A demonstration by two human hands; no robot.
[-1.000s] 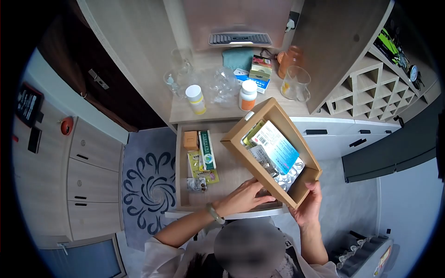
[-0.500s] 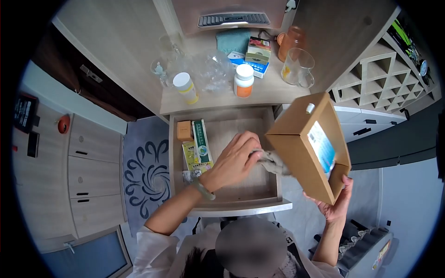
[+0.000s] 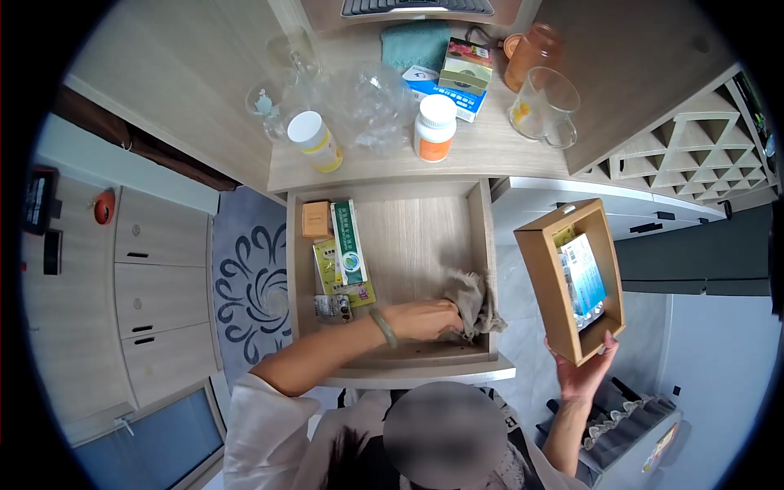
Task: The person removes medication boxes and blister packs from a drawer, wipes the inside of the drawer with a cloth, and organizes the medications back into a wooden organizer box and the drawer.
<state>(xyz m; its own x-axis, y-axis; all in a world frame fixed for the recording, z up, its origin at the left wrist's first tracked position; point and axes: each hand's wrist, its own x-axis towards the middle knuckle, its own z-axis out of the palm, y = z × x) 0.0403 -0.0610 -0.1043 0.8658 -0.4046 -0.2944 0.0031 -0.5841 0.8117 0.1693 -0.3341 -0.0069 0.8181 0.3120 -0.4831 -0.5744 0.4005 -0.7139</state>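
Note:
My left hand (image 3: 431, 319) is closed on a crumpled grey-beige cloth (image 3: 477, 304) in the right front part of the open drawer (image 3: 418, 237). The cloth lies against the drawer's right wall. Off to the right, my right hand (image 3: 583, 371) grips the lower end of a brown cardboard box (image 3: 545, 287) and holds it in the air beside the drawer. The box is tilted with its open side towards me. Inside it are a blue-and-white packet (image 3: 585, 279) and what look like blister packs. Along the drawer's left side lie a green-and-white box (image 3: 349, 243), a small brown box (image 3: 316, 219) and a yellow packet (image 3: 327, 261).
On the counter above the drawer stand a white-capped yellow bottle (image 3: 317, 143), a white-and-orange bottle (image 3: 435, 129), a clear plastic bag (image 3: 371, 110), small boxes (image 3: 465, 67), a glass mug (image 3: 545, 104) and an orange jug (image 3: 532, 57). The drawer front (image 3: 425, 376) juts out towards me.
My left hand has carried the cloth down into the drawer's right front part. The cardboard box has moved slightly down and right and turned, so its contents show more.

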